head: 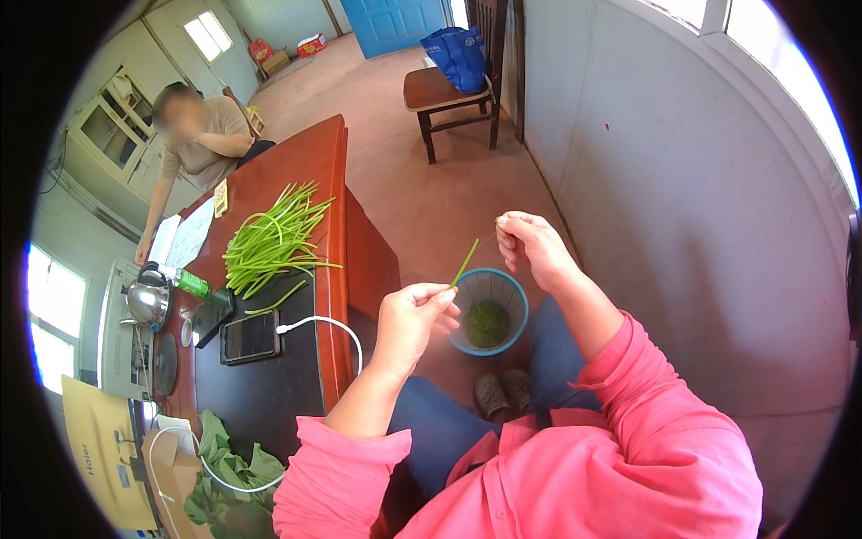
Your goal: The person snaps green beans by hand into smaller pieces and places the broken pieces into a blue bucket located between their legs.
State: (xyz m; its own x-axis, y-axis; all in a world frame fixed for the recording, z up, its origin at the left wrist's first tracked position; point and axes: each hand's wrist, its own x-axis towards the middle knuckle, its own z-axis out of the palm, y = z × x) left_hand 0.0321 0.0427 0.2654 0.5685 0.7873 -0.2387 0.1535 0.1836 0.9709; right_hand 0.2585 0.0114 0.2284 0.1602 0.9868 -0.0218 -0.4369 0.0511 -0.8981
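My left hand (412,323) pinches a short green vegetable stalk (465,264) between thumb and fingertips, its free end pointing up and right. A fine, pale fibre (487,237) runs from the stalk's tip to my right hand (532,246), where thumb and forefinger are pinched on it. Under both hands a blue-rimmed waste basket (524,303) stands on the floor with green scraps (487,323) in the bottom. Left of my hands, a pile of long green stalks (276,239) lies on the wooden desk (330,158). One loose stalk (277,298) rests nearer to me.
A phone (250,337) with a white cable (337,321) lies by my left forearm. Large green leaves (232,465) are at lower left. Beyond the kettle (148,300) and papers (192,232) sits another person (209,131). A chair (444,91) holds a blue bag (458,59).
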